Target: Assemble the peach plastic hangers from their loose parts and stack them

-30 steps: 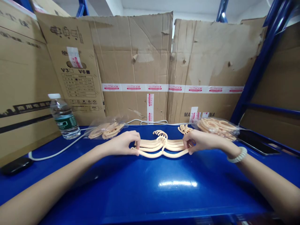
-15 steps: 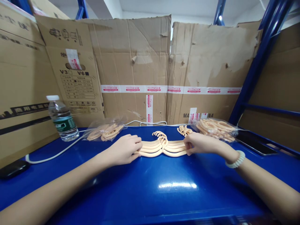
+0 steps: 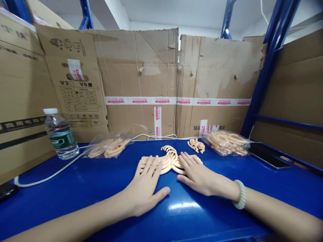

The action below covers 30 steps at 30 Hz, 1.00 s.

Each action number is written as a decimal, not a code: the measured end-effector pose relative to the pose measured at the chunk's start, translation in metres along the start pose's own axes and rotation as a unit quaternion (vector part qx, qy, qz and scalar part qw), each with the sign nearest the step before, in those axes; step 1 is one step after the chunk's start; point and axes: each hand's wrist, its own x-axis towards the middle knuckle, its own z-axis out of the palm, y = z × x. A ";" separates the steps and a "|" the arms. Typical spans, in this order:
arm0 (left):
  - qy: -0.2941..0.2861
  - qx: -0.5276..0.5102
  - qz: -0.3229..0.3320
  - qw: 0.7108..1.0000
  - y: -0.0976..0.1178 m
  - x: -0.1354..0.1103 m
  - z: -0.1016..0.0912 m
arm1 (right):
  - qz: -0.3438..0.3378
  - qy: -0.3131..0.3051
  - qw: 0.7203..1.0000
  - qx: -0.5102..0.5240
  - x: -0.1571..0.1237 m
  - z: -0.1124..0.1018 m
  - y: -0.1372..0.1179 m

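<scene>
Several small beige hangers (image 3: pixel 168 161) lie overlapped in a row on the blue tabletop (image 3: pixel 174 222), their curved hooks bunched at the back middle. My left hand (image 3: pixel 146 188) rests flat with spread fingers over their left arms. Over the right arms lies my right hand (image 3: pixel 198 173), palm down, fingers stretched out and a pale beaded bracelet on the wrist. Parts of the hangers are hidden under both hands. Just behind my right hand is a small heap of loose beige hooks (image 3: pixel 196 145).
Clear plastic bags of beige pieces lie at back left (image 3: pixel 108 148) and back right (image 3: pixel 227 143). A water bottle (image 3: pixel 62 137) stands at left by a white cable (image 3: pixel 50 176). At right lies a dark phone (image 3: pixel 268 156). Cardboard (image 3: pixel 141 80) walls the back.
Both hands have let go of the hangers' outer ends, opened and moved inward to lie flat on top of them. The view has shifted slightly.
</scene>
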 end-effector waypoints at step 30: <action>0.034 -0.001 -0.032 0.999 -0.071 0.068 0.011 | 0.026 0.088 0.996 -0.011 0.085 0.014 0.028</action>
